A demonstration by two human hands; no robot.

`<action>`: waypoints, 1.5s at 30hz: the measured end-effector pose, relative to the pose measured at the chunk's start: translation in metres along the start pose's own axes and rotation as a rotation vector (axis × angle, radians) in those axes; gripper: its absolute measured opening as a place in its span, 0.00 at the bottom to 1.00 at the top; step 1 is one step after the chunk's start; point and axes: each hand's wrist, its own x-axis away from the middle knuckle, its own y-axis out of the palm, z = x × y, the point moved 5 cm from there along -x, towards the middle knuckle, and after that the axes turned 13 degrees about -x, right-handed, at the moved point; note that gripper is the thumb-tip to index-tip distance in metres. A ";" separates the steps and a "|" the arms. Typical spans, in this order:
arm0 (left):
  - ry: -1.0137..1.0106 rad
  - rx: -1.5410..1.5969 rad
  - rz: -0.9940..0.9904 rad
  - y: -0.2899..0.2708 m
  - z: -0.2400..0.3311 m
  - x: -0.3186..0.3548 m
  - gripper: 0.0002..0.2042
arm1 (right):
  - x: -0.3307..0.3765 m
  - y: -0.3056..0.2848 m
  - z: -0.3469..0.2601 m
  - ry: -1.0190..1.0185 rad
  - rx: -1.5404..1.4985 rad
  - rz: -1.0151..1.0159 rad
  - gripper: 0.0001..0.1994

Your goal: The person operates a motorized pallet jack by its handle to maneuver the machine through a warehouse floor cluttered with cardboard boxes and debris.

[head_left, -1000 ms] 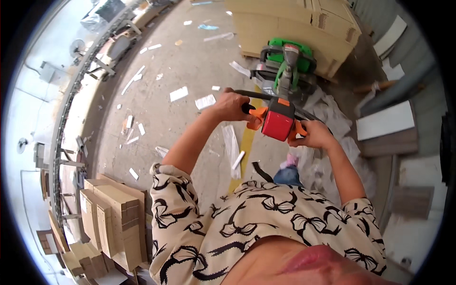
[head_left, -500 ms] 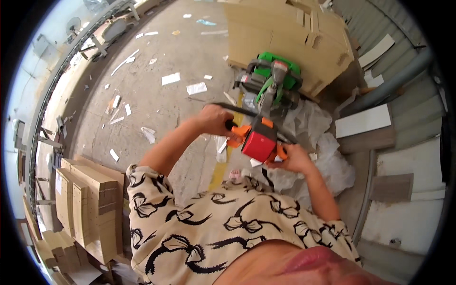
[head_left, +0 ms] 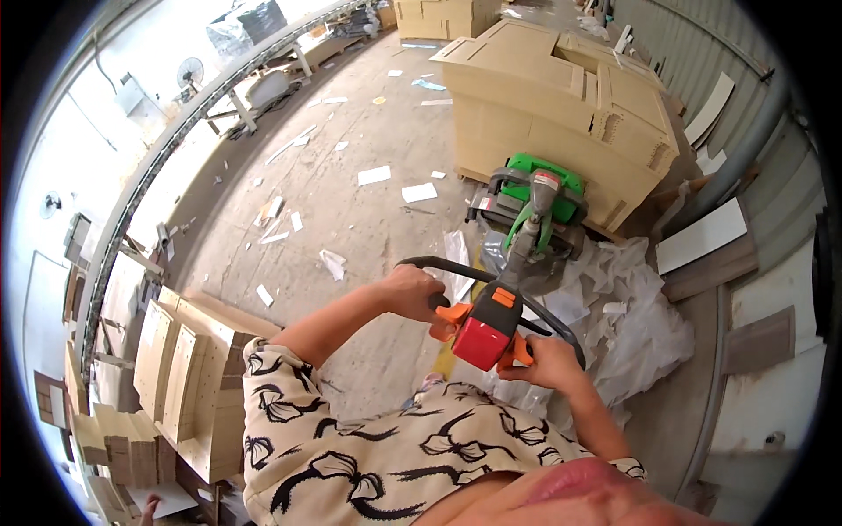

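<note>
In front of me stands a green and black electric pallet truck [head_left: 526, 197], its grey tiller arm slanting back toward my body. The tiller ends in a control handle [head_left: 480, 342] with a red and black head, orange levers and a black looped bar. My left hand [head_left: 410, 293] is closed round the handle's left grip, beside an orange lever. On the right side, my right hand [head_left: 551, 363] curls about the other grip, its thumb by the orange part. Some fingers of both hands are hidden. The truck's forks are out of sight behind its body.
A big stack of brown cardboard [head_left: 535, 114] rises right beyond the truck. Crumpled clear plastic sheeting [head_left: 636, 324] lies right of the handle. Paper scraps [head_left: 374, 175] litter the concrete. Brown panels [head_left: 189, 368] are piled at left; another person's hand [head_left: 150, 506] seems to show below them.
The view has tilted up, so the truck and handle sit lower and further right in it, and more of the far floor shows. Both my hands have kept hold of the handle.
</note>
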 end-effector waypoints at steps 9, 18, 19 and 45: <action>0.242 -0.011 0.239 0.004 0.007 0.091 0.33 | 0.061 0.043 -0.080 0.189 -0.198 -0.002 0.26; 0.389 -0.018 0.328 0.008 0.006 0.179 0.38 | 0.113 0.099 -0.141 0.220 -0.222 0.014 0.26; 0.400 -0.015 0.331 0.007 0.008 0.188 0.38 | 0.120 0.102 -0.146 0.229 -0.220 0.020 0.26; 0.338 0.002 0.354 0.101 0.080 0.364 0.32 | 0.243 0.240 -0.187 0.277 -0.378 -0.079 0.22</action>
